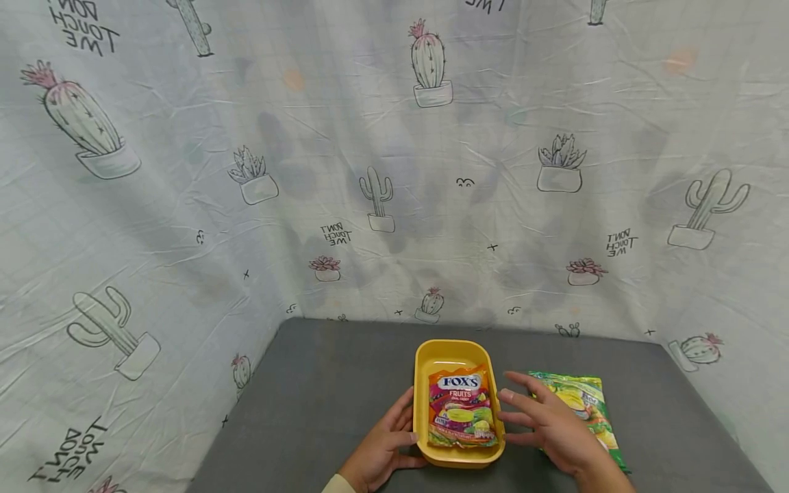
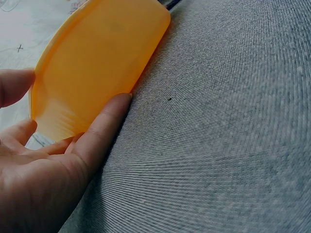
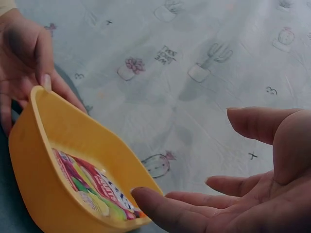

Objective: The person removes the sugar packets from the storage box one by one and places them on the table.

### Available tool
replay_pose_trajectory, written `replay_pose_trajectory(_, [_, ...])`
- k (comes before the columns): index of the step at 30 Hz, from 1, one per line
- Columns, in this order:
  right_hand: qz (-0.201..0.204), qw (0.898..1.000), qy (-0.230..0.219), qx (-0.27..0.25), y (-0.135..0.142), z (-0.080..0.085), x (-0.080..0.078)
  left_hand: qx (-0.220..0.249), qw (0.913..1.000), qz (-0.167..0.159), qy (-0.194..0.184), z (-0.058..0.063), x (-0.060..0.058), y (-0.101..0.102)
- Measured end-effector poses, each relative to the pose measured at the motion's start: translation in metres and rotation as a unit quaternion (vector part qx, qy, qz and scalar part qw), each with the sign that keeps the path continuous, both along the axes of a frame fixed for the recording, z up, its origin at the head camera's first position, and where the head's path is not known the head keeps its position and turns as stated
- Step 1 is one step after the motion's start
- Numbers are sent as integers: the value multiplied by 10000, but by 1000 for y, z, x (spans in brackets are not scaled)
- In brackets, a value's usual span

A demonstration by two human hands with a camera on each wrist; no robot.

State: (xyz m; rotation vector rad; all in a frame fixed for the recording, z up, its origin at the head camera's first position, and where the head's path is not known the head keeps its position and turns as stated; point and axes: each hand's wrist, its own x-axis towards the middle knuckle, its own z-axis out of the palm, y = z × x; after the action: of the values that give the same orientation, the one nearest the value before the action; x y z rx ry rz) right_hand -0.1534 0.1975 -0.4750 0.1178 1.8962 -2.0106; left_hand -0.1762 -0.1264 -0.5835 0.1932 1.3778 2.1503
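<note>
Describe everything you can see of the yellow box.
The box is yellow, oblong and open-topped, with rounded corners and a narrow rim; its smooth walls look like plastic. It sits upright on the grey table, its opening facing up, with one colourful candy packet lying inside. The left hand touches its outer wall and rim. The right hand is at the opposite side, fingers spread; whether they touch it is unclear.

A red-and-orange FOX'S candy bag (image 1: 461, 411) lies face-up inside the open yellow tub (image 1: 448, 352).
</note>
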Motion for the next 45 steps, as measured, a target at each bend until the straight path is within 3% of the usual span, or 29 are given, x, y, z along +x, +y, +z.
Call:
replay_pose_trajectory(19, [-66,9999,-18,-121,-27,-4,-2,-36,10000,52,-66,2,0,0])
replay_pose_trajectory(32, [-264,9967,-42,760,-51,-8,-10,-12,10000,45,-58,1,0,0])
replay_pose_trajectory(45, [-337,9963,-96,789,-58,-12,-14,3,10000,-39,-30,-1,-1,-1])
